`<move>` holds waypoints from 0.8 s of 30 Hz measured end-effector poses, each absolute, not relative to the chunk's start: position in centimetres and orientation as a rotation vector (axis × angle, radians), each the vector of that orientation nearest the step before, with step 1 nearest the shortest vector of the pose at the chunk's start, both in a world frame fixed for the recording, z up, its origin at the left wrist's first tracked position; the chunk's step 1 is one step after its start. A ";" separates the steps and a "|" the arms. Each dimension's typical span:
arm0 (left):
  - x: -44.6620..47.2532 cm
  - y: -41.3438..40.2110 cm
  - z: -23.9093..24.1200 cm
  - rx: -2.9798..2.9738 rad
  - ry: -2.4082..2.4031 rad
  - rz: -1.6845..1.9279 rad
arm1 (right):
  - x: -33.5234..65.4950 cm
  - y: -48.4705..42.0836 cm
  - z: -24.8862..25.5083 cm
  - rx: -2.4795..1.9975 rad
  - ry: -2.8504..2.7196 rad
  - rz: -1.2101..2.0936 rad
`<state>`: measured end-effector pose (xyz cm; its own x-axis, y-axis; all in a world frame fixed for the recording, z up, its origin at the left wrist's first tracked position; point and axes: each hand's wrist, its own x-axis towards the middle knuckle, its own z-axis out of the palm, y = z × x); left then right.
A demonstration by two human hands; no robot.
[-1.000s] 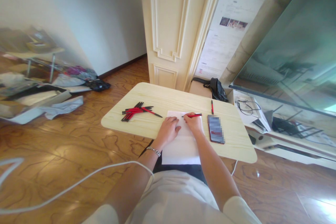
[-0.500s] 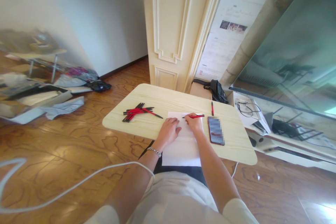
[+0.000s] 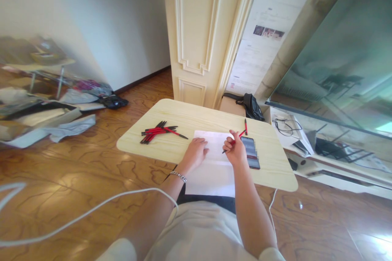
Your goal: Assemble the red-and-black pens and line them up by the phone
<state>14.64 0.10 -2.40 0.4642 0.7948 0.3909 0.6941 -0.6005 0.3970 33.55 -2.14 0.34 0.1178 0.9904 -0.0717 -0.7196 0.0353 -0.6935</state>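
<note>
Right hand has shifted right, off the top of the paper. The pen lay level with its tip on the sheet before; now it tilts, dark tip to lower left, red end to upper right. The hand sits at the paper's right edge, just beside the phone and overlapping its left side in view. Its fingers are curled, pinching the pen between thumb and fingers. Cannot tell whether the tip touches the sheet.

Left hand is in the same spot as before: palm down, flat, fingers loosely spread, pressing on the paper's upper left part. Bracelet on that wrist.

Paper lies at the near edge of the table, its lower part hanging over toward the lap. Phone lies flat right of the paper, screen blurred. Spare pen lies alone just beyond the phone, apart from the hand. Pile of pens, red and black, is on the table's left part, well apart from both hands. Black bag sits behind the table. White cable runs across the floor at lower left.
</note>
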 end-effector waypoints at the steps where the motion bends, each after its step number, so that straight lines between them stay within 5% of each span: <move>1: 14.7 0.1 -2.3 2.523 1.289 0.829 | 33.8 -2.3 0.5 -0.661 -0.476 1.458; 24: 16.7 -5.5 0.6 1.894 1.134 1.042 | 33.6 -2.1 2.3 -0.510 -0.423 1.254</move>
